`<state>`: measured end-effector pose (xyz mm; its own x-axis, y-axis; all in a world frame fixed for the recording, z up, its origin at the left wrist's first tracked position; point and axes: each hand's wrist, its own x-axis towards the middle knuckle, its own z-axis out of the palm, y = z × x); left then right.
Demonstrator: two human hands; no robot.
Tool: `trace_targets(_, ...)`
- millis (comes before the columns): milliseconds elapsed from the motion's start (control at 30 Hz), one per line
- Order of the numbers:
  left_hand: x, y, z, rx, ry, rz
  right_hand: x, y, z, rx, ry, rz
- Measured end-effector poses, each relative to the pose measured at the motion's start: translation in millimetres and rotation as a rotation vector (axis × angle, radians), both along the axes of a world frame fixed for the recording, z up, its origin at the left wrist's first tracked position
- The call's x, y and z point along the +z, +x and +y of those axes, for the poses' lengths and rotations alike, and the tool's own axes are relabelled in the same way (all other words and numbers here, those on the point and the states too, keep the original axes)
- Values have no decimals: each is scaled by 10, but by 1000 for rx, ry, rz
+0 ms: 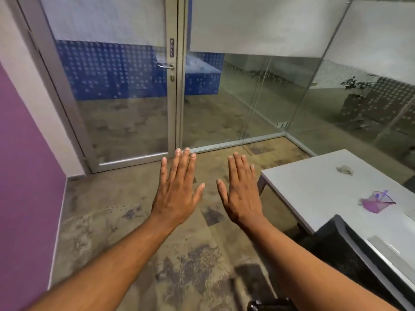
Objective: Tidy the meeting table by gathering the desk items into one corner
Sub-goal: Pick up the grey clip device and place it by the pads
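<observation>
My left hand and my right hand are stretched out flat, palms down, side by side over the carpeted floor, holding nothing. The white meeting table stands to the right of my right hand. On it lie a purple mesh pen holder tipped on its side with pens in it, a small crumpled paper farther back, and a grey flat item near the front edge.
A black chair stands against the table's near side. A glass door with a handle and glass walls close the room ahead. A purple wall runs along the left. Patterned carpet covers the floor under my hands.
</observation>
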<state>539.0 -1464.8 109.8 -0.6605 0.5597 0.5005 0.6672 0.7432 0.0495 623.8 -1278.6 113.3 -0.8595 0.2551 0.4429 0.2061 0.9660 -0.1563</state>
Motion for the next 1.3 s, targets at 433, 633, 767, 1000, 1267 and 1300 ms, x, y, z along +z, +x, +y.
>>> trace_targets(433, -415, -1582, 363, -5, -123, -29, -527, -1648, 372, -10, -83, 14)
trace_targets(633, -469, -2467, 995, -31, -155, -48, -574, -2445, 1079, -59, -92, 11)
trace_targets(767, -412, -3009, 1468, -46, -130, -46, -486, -2969, 1486, -61, -74, -5)
trace_targets(1000, -440, -3996, 2352, -109, -32, -31, -396, -3742, 2203, -137, -55, -7)
trace_targets(1267, -689, -5367, 3555, -291, -25, -15, -668, -4780, 3216, -303, -54, -17)
trace_targets(1300, -667, -5560, 3714, -315, -34, -9, -690, -4916, 3344, -326, -58, -25)
